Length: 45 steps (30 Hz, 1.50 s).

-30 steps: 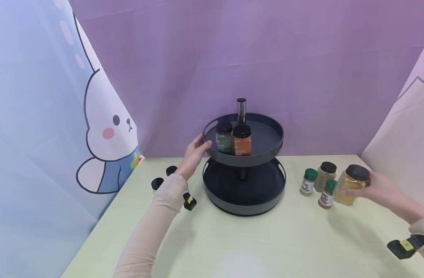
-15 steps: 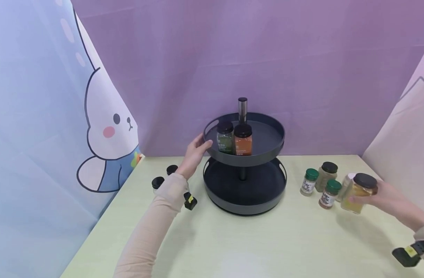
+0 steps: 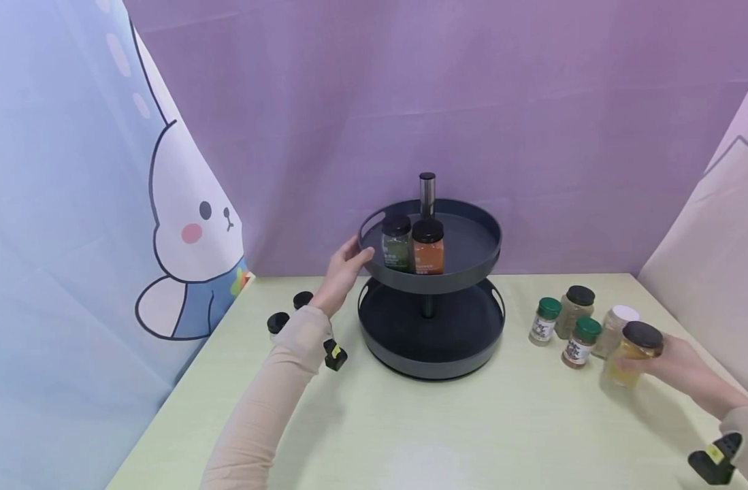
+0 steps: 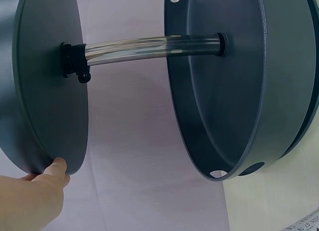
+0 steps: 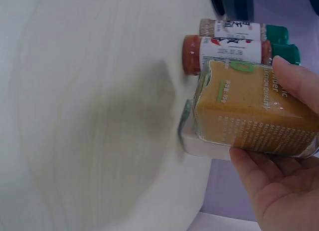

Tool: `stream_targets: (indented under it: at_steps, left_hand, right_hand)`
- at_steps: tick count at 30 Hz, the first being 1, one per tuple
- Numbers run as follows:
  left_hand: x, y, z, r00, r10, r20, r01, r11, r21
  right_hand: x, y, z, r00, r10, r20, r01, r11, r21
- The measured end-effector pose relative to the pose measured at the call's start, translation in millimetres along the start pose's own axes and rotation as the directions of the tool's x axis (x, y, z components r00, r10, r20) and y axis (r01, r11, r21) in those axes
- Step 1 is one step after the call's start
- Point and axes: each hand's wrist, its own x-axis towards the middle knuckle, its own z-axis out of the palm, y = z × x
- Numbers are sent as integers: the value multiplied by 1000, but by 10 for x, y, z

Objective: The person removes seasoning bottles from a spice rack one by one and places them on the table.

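My left hand grips the left rim of the upper tray of a dark grey two-tier spice rack. In the left wrist view, the hand has a fingertip against that tray's underside. Two black-lidded jars, one of green flakes and one of orange powder, stand on the upper tray. At the right, my right hand holds a black-lidded glass jar of yellow powder between thumb and fingers. Whether its base touches the table, I cannot tell.
Near the held jar stand two green-capped bottles, a black-lidded jar and a white-lidded jar. Two more black-lidded containers are partly hidden behind my left forearm. The rack's lower tray sits on the pale table.
My right hand has carried the yellow powder jar rightward and nearer to me, uncovering the white-lidded jar behind it. The left hand stays on the upper tray's rim.
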Motion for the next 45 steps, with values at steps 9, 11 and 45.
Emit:
stream_targets:
  at_steps: [9,11,45]
  left_hand:
    - [163,-199,-33,1000,1,-21,-1,1000,-11]
    - [164,-211,-28,1000,7,-29,-8,1000,-8]
    - [58,-71,-12,1000,-12,-8,12,1000,-16]
  right_hand:
    - [-30,72,108,1000,-7,-18,7,1000,10]
    - [-33,80,125,1000,-15,-22,15,1000,14]
    - [-48,94,192,1000,-20,-17,20,1000,22]
